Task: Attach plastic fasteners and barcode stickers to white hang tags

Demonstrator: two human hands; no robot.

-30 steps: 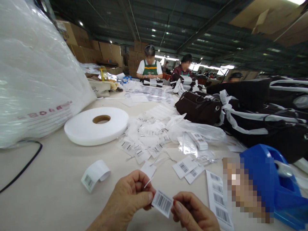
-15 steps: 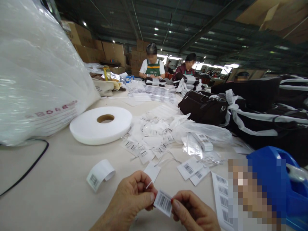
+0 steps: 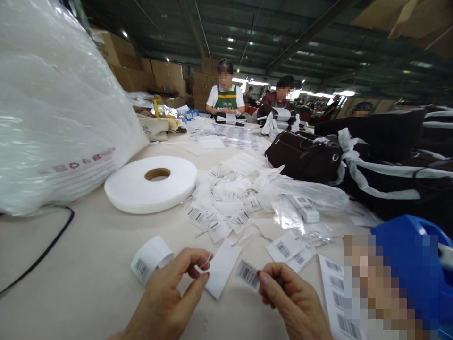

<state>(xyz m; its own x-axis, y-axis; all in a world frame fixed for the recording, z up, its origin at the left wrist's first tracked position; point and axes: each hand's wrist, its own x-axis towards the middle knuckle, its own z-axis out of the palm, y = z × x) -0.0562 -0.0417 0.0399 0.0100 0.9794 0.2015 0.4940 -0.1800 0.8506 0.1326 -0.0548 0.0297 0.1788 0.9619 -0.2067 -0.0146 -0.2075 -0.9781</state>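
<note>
Left hand pinches the blank tag; right hand, at 3 o'clock, pinches the barcode sticker: align edges before pressing.

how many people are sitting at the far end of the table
3: one in a green apron, one in dark red beside them, one barely visible behind the black bags. Others may be hidden.

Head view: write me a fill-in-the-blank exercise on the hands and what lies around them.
1. The right hand pinches a small sticker printed with a ____.
2. The left hand holds a blank ____ tag.
3. The big white roll lies flat on the ____.
4. The tape dispenser at right is ____ in colour.

Missing words: barcode; white; table; blue
</note>
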